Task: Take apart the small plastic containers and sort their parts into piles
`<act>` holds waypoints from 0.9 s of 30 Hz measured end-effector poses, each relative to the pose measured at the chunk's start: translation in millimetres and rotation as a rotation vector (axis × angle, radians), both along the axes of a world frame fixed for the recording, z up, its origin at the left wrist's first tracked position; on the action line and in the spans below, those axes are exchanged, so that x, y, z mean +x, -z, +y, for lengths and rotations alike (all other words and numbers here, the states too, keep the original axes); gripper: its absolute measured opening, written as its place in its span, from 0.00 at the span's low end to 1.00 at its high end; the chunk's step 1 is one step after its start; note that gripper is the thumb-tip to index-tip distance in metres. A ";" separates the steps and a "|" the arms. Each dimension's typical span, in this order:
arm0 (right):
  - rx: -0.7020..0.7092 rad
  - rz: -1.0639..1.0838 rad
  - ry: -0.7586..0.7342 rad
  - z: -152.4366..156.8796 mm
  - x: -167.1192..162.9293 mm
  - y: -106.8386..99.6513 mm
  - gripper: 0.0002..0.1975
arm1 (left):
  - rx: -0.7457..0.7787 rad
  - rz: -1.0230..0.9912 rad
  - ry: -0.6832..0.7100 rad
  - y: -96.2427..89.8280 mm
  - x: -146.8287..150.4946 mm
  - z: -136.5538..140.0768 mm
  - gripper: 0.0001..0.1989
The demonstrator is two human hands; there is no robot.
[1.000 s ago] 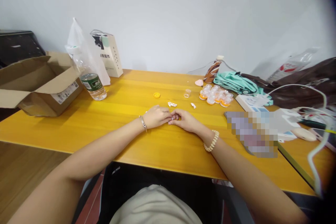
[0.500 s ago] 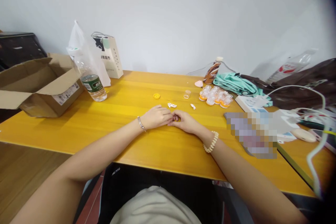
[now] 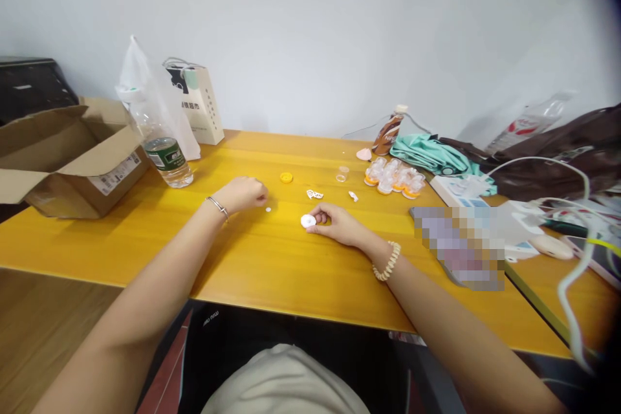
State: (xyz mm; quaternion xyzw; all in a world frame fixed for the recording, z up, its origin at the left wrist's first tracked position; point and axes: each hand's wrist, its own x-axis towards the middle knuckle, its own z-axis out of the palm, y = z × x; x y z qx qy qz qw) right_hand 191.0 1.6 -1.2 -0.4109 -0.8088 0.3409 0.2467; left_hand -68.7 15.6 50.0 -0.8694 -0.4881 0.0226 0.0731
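My right hand (image 3: pixel 332 223) pinches a round white plastic disc (image 3: pixel 306 221) between thumb and fingers, just above the table. To its left, my left hand (image 3: pixel 246 194) is closed, with its fingers curled down and their tips hidden. Whatever it may hold does not show. A tiny white round piece (image 3: pixel 268 209) lies just below those fingers. Beyond the hands are a yellow cap (image 3: pixel 286 177), a white butterfly-shaped piece (image 3: pixel 314 194), a small white part (image 3: pixel 353 196) and a clear little cup (image 3: pixel 342 174).
Several clear domes with orange bases (image 3: pixel 395 176) stand at the back right, beside a brown drink bottle (image 3: pixel 388 131) and teal cloth (image 3: pixel 429 154). A phone (image 3: pixel 453 249) and white cables lie right. At left are a water bottle (image 3: pixel 167 158) and an open cardboard box (image 3: pixel 82 174).
My hands were together and have parted. The left moved left, while the right stayed nearly in place. The white disc and the tiny white piece now show.
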 end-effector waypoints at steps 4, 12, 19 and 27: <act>0.004 -0.005 0.003 -0.5 0.1 -0.5 0.14 | -0.092 -0.045 0.046 0.7 2.9 -0.5 0.09; 0.002 -0.003 0.009 -0.9 -0.3 -0.5 0.14 | -0.162 -0.121 0.086 2.5 4.8 -1.0 0.05; -0.003 0.000 0.011 -1.0 0.0 -0.9 0.14 | -0.258 -0.282 0.089 3.3 0.7 -2.0 0.06; 0.002 -0.002 0.002 -0.5 0.2 -1.0 0.14 | -0.327 -0.359 0.122 8.4 6.3 -1.7 0.07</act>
